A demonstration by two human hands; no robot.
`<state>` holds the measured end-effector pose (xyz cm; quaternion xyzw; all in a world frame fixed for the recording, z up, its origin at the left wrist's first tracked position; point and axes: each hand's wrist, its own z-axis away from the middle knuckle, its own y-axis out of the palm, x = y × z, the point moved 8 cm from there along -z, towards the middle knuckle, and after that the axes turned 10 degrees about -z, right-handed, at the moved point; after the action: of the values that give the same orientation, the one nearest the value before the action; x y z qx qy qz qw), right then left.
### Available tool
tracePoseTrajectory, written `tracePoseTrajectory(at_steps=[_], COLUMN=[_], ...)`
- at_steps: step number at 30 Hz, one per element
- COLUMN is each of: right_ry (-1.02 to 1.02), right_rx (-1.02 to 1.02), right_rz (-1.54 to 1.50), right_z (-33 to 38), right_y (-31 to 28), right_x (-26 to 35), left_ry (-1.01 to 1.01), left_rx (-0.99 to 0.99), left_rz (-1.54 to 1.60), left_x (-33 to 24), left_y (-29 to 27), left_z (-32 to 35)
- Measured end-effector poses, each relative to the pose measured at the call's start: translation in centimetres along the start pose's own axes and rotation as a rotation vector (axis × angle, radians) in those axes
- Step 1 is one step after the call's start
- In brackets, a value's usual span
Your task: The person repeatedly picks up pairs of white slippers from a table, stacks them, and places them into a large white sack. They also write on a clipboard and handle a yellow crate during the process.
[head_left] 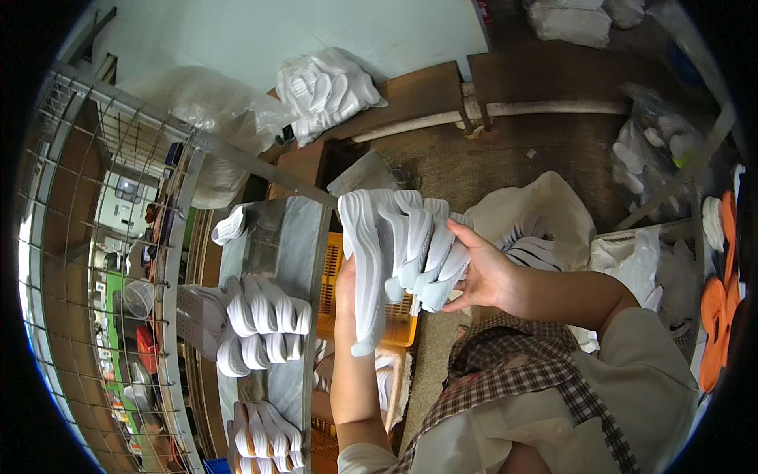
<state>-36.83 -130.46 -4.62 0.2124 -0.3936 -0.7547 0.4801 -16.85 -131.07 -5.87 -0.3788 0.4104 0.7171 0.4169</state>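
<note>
A row of several white shoe soles [407, 237] is held upright, side by side, between my two hands in front of my body. Pale bluish-grey tabs show at the lower ends of some. My left hand [346, 286] presses the row's left end; its fingers are mostly hidden behind the outermost sole. At the right end my right hand [488, 272] grips the row, thumb and fingers spread around the last soles. Below the held soles stands a yellow plastic crate [404, 330], partly covered by my left forearm.
To the left, a grey board [272, 229] bears rows of white soles [264, 306] beside a wire-mesh partition [103, 237]. A white sack [553, 207] with striped pieces lies at right. Orange soles [713, 308] hang at the far right. A clear bag of soles [328, 91] rests on a bench.
</note>
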Motion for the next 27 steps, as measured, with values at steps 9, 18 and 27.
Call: tracePoseTrajectory(at_steps=[9,18,27], right_ry=[-0.098,-0.143,-0.217], right_rx=[0.006,0.015,0.086], right_rz=[-0.008,-0.004,0.061], right_z=[3.7,5.1,4.9], right_y=[-1.7,-2.2,-3.0], right_x=[2.6,3.6,4.2], left_ry=[0.067,0.140,0.100], left_rx=[0.142,0.123,0.193], left_rz=[-0.118,-0.087,-0.045], left_x=[0.4,-2.5,-1.2], left_y=[5.1,11.3,10.5], left_z=[-1.1,3.4,1.3])
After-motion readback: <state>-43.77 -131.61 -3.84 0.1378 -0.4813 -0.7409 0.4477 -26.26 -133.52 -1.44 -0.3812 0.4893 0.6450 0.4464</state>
